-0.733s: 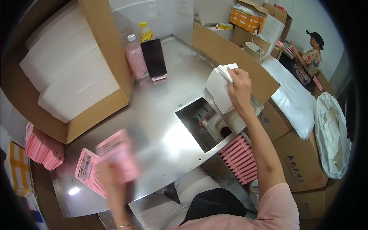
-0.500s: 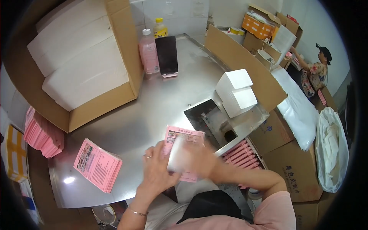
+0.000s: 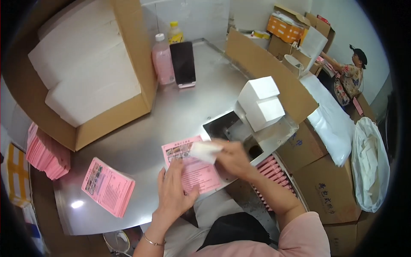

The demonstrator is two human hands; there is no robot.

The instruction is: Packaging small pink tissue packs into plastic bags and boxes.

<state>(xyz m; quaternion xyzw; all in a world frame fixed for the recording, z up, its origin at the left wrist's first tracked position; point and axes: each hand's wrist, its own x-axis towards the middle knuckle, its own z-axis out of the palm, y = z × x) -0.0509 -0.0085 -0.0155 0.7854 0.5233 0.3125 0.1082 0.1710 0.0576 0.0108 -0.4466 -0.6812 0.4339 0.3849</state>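
Note:
A pink printed sheet [image 3: 201, 173] lies on the steel table in front of me. My left hand [image 3: 174, 186] rests on its left side, thumb apart from the fingers, gripping nothing. Over the sheet's upper right, my right hand [image 3: 233, 156] pinches a white folded paper tissue [image 3: 206, 150], slightly blurred. Beyond that hand, a white block of stacked folded tissues [image 3: 261, 105] stands beside a dark machine opening [image 3: 229, 128] in the tabletop. To the left of my left hand sits a neat stack of pink printed sheets [image 3: 109, 187].
A large cardboard box [image 3: 113, 124] of white paper blocks stands at left, near more pink bundles [image 3: 48, 152]. A phone [image 3: 183, 64] leans by two bottles [image 3: 162, 60]. Pink packets [image 3: 274, 175] fill a box at right. Another person [image 3: 349, 79] works in the far right.
My right hand has moved up and right with the tissue, uncovering more of the pink sheet. The sheet is now turned and shifted left; my left hand stays nearly in place.

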